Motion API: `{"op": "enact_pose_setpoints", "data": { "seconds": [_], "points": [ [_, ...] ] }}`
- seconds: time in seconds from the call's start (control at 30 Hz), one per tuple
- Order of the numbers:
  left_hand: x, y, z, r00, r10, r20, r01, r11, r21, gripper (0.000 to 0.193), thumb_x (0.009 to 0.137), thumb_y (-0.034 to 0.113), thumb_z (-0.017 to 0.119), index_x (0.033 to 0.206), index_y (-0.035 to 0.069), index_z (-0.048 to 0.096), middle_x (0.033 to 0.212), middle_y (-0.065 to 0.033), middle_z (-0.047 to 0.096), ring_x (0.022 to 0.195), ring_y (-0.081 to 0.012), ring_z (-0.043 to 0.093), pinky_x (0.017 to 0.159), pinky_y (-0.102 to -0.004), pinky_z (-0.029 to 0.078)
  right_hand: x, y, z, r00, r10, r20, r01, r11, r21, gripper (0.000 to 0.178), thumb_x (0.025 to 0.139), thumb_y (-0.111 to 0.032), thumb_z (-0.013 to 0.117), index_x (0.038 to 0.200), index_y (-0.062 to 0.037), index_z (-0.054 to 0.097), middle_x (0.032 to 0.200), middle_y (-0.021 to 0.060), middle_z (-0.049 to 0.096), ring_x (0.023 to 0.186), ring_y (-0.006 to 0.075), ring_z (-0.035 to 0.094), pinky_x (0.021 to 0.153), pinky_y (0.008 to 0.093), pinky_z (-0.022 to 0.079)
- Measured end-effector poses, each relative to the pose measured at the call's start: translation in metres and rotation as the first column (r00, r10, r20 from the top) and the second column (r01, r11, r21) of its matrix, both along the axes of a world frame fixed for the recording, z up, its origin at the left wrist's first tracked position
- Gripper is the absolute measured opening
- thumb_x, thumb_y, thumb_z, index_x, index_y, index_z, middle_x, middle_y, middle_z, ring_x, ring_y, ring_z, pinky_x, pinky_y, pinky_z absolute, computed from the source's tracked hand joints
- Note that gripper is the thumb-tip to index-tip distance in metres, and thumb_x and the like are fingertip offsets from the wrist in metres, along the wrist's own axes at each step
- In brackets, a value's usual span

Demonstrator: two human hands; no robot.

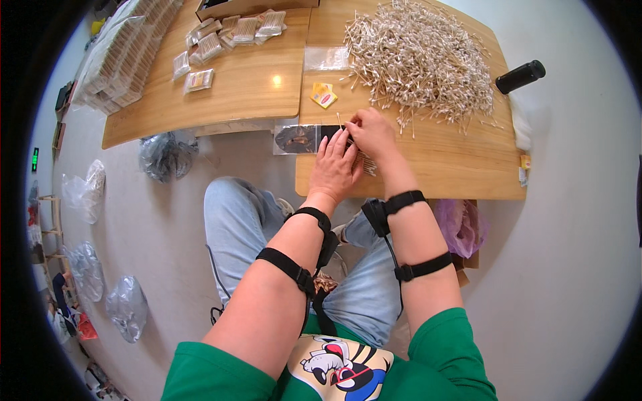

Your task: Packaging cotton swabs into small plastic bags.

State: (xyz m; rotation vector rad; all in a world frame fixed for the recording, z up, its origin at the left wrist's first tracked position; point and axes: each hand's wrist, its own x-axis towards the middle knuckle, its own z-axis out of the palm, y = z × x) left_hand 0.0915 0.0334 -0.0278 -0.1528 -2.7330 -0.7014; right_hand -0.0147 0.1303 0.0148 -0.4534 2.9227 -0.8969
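Observation:
My left hand lies palm down at the near edge of the right-hand table, fingers stretched over a dark flat piece beside a clear plastic bag. Against it, my right hand is closed in a pinch, thumb and forefinger together. A single cotton swab pokes up at those fingertips. Several more cotton swabs show beneath my hands; the rest of that bunch is hidden. Beyond my hands is a large heap of loose cotton swabs.
Yellow-and-white cards and an empty clear bag lie near the heap. A black bottle is at the right edge. On the left table are packed swab bags and a tall stack of packs. Plastic bags sit on the floor.

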Motion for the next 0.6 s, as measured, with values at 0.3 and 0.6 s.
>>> {"op": "enact_pose_setpoints", "data": {
  "seconds": [0.3, 0.6],
  "points": [
    [0.003, 0.000, 0.002, 1.000, -0.014, -0.015, 0.014, 1.000, 0.007, 0.044, 0.090, 0.031, 0.061, 0.130, 0.012, 0.058, 0.146, -0.0154, 0.045, 0.140, -0.0300, 0.038, 0.117, -0.0492, 0.026, -0.026, -0.007, 0.006, 0.985, -0.010, 0.170, -0.029, 0.974, 0.224, 0.022, 0.084, -0.031, 0.069, 0.090, -0.0106, 0.074, 0.102, 0.0141, 0.071, 0.099, 0.0326, 0.068, 0.088, 0.0431, 0.054],
    [0.004, -0.003, 0.006, 0.999, -0.020, 0.025, 0.019, 1.000, 0.008, 0.046, 0.091, 0.033, 0.061, 0.131, 0.012, 0.056, 0.149, -0.0139, 0.044, 0.141, -0.0287, 0.037, 0.119, -0.0478, 0.024, -0.017, 0.004, 0.008, 0.985, -0.102, 0.137, 0.065, 0.967, 0.247, 0.029, 0.084, -0.036, 0.070, 0.094, -0.0084, 0.072, 0.104, 0.0172, 0.070, 0.099, 0.0344, 0.067, 0.088, 0.0447, 0.054]
  ]
}}
